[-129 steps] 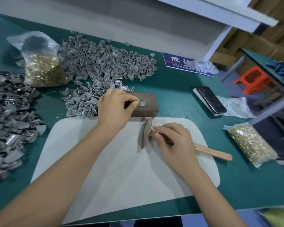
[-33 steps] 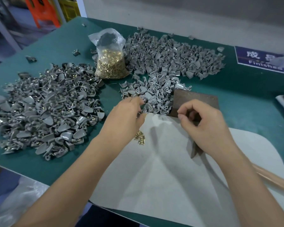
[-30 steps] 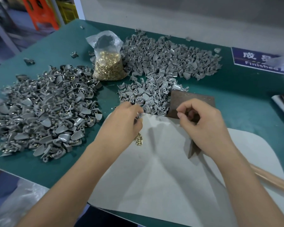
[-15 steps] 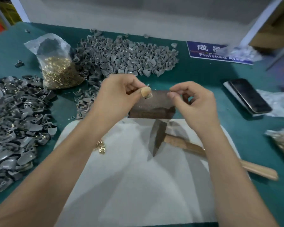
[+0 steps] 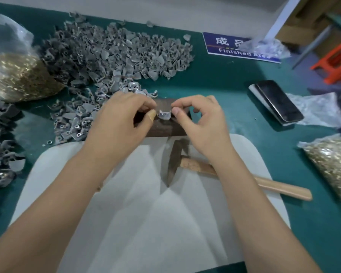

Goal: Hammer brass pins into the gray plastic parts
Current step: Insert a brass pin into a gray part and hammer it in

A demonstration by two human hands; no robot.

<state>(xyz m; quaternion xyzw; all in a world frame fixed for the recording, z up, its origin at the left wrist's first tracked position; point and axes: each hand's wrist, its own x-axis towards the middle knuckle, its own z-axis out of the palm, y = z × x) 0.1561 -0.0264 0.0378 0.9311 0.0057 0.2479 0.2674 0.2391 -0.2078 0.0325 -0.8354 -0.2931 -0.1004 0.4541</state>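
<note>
A small gray plastic part sits on top of the brown block. My left hand pinches its left end, with a bandaged thumb against it. My right hand has thumb and forefinger pinched at the part's right edge; no brass pin shows between them. The hammer lies on the white mat just below my right hand, its wooden handle pointing right. Nobody holds it.
Loose gray parts are heaped behind the block and at the left edge. Bags of brass pins stand at far left and right. A phone and a blue sign lie at the right rear.
My left hand took a gray part from the pile and carried it to the block. My right hand came in to meet it, and both hands lowered onto the block.
</note>
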